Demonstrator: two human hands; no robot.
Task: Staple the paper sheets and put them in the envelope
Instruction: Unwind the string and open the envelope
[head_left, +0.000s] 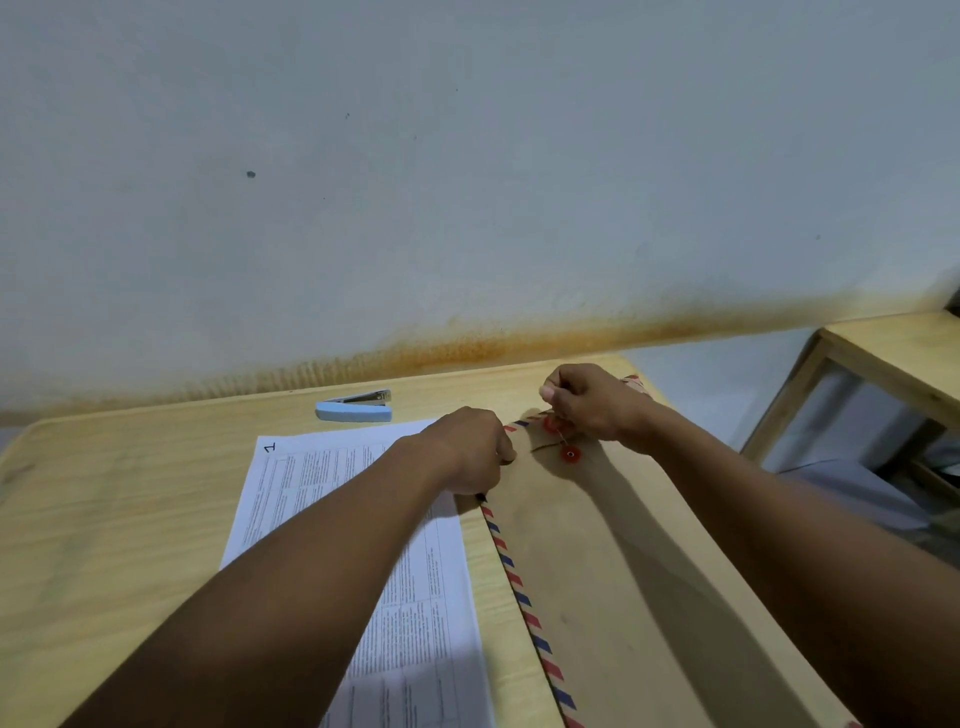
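- Paper sheets (426, 639) lie flat on the wooden surface (130, 519), printed side up, with a handwritten "1" at their far left corner. We see them left of the envelope (613, 571), just beside its striped edge, and the left forearm crosses over them.
- We find the brown envelope flat on the same surface. A red-and-blue striped border runs along its left side and far end, and the right forearm lies above its right part.
- Near its far end we see two red discs (570, 453), one beyond the other. A thin string (562, 440) runs between them and up to the right hand (592, 400).
- We see the right hand held over the envelope's far end, its grip closed on the string, which is pinched at the fingertips.
- We see the left hand (467, 452) resting on the envelope's left edge near the far end, knuckles up and fingers curled. We cannot tell whether its grip pinches that edge or only presses on it.
- We note a blue stapler (354, 408) lying on the surface beyond the sheets, close to the wall (467, 156) and apart from both hands.
- We see a rust-coloured stain (493, 348) low on the pale wall, just above the surface.
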